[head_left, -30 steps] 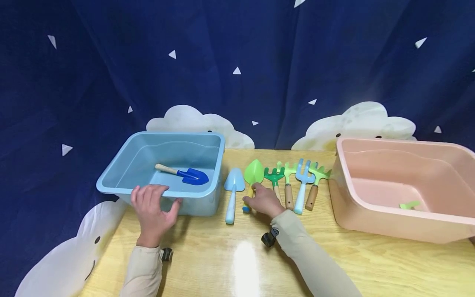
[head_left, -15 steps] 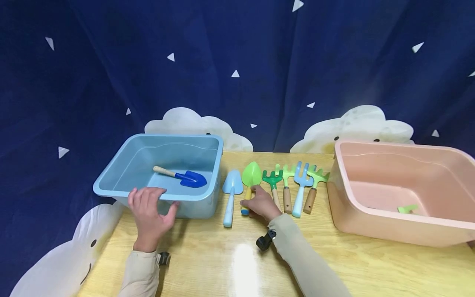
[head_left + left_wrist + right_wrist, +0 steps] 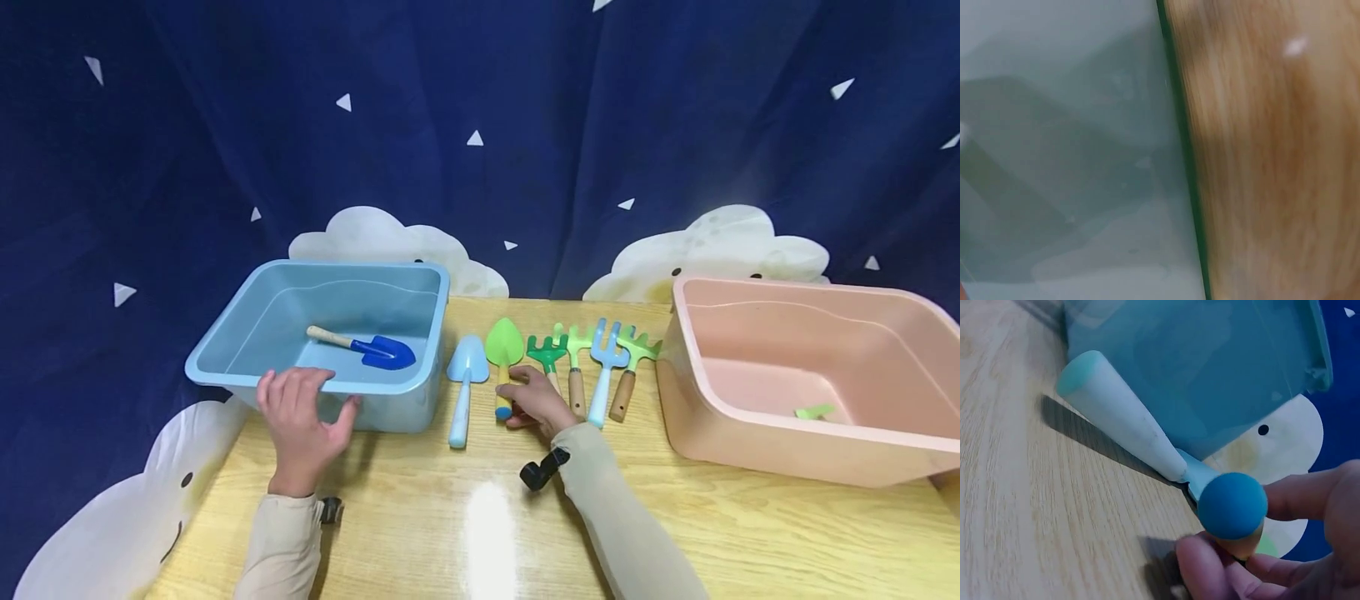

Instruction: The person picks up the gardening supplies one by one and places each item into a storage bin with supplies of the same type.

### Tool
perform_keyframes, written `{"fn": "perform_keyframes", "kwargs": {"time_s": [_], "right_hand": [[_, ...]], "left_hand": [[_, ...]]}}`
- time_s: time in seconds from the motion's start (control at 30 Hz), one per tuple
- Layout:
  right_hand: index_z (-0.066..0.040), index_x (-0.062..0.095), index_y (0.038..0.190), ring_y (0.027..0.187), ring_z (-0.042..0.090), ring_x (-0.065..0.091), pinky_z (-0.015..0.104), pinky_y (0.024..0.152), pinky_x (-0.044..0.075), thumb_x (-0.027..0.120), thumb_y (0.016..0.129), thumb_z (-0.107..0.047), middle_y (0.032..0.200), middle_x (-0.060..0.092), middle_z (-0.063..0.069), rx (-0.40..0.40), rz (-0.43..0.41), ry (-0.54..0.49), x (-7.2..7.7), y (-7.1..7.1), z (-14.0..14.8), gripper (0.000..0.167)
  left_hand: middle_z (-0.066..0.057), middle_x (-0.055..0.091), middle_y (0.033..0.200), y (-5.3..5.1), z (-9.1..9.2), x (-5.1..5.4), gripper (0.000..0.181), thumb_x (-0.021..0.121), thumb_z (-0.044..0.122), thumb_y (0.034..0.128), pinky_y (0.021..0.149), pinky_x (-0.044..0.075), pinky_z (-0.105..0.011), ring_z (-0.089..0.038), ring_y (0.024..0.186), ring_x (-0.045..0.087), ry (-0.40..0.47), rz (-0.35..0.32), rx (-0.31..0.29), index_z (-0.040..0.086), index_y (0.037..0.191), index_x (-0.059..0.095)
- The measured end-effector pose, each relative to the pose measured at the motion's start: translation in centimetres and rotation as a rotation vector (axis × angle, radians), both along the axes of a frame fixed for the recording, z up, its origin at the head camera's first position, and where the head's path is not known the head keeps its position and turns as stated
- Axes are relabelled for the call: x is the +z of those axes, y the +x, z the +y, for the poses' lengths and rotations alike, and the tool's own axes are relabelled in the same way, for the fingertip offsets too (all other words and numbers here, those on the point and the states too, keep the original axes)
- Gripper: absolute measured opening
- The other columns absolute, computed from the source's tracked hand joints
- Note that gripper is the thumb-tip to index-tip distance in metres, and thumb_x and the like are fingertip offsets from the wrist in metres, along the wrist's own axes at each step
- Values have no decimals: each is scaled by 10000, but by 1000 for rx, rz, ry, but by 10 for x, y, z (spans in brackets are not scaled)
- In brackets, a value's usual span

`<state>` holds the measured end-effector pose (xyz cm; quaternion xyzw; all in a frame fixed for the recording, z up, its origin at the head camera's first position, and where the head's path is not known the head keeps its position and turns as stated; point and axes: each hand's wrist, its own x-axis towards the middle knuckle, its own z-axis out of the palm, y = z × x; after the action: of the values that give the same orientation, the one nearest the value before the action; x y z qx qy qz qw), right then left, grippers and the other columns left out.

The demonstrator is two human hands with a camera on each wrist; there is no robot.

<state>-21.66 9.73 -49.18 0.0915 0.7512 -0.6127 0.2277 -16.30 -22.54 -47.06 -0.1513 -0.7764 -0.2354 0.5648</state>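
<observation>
From my remote seat I see two hands near the center of the head view. The right hand [image 3: 536, 398] pinches the yellow, blue-tipped handle of a green trowel [image 3: 505, 342], fingers and thumb closed round it. The left hand [image 3: 302, 429], well to the left, holds the near rim of a blue tub [image 3: 397, 410], fingers hooked over it and thumb outside; its wrist view shows no clear fingers. The trowel lies just up and left of the right hand, by far the nearer one; its long axis runs up the frame, handle toward the person, leaf-shaped blade toward the curtain [image 3: 480, 67]. The right forearm slants in from the lower right, the hand low over the surface [image 3: 405, 533]. Left of the trowel, between it and the tub, lies a pale blue trowel [image 3: 468, 362]; inside the tub is a dark blue trowel [image 3: 387, 352]. To the right come a dark green rake [image 3: 547, 351], a blue fork [image 3: 604, 358] and, at the right edge, a pink tub [image 3: 787, 454].
</observation>
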Motion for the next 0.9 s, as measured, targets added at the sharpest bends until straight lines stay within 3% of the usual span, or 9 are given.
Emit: {"fn": "perform_keyframes", "kwargs": {"time_s": [0.13, 0.2, 0.5, 0.67, 0.8, 0.9], "right_hand": [[-78, 358, 1506, 651, 134, 579, 262, 623, 590, 620, 959, -166, 1191, 540, 165, 0, -19, -80, -3, -2, 2, 613], [-91, 340, 1516, 679, 143, 585, 260, 634, 590, 625, 957, -152, 1229, 519, 175, 6, -25, -115, -5, -2, 4, 630], [-178, 313, 1536, 631, 115, 563, 266, 641, 595, 633, 929, -82, 1009, 534, 96, 119, -46, -203, -6, 1, 15, 693], [-148, 287, 1551, 776, 121, 658, 276, 718, 601, 625, 923, -46, 1014, 599, 90, 189, -34, -243, -6, -1, 20, 720], [-138, 293, 1552, 847, 116, 680, 275, 745, 598, 645, 916, -45, 1228, 598, 174, 213, -34, -247, -6, -1, 22, 734], [-136, 297, 1553, 846, 114, 665, 286, 743, 602, 639, 924, -45, 1477, 442, 222, 211, -37, -249, -6, -2, 22, 722]], "left_hand": [[-184, 631, 856, -1, 0, 1, 439, 677, 388, 756, 1119, 230, -455, -388, 898, 498, -1, -1, 4, -17, 925, 650], [-185, 632, 855, -1, 0, 1, 446, 676, 399, 765, 1124, 226, -446, -389, 898, 499, -1, 2, 3, -17, 924, 651], [-179, 635, 882, 1, 1, 0, 466, 671, 427, 794, 1129, 214, -451, -381, 921, 498, -6, -34, -3, -13, 944, 653], [-184, 632, 885, 2, 1, 0, 445, 684, 385, 763, 1141, 194, -438, -384, 926, 499, 6, -44, -11, -18, 948, 650], [-187, 630, 880, 2, 2, 1, 438, 691, 373, 750, 1126, 204, -471, -389, 925, 499, 19, -43, -16, -20, 940, 650], [-190, 629, 878, 2, 3, 1, 434, 694, 365, 741, 1112, 212, -495, -393, 923, 497, 28, -42, -19, -20, 937, 651]]}}
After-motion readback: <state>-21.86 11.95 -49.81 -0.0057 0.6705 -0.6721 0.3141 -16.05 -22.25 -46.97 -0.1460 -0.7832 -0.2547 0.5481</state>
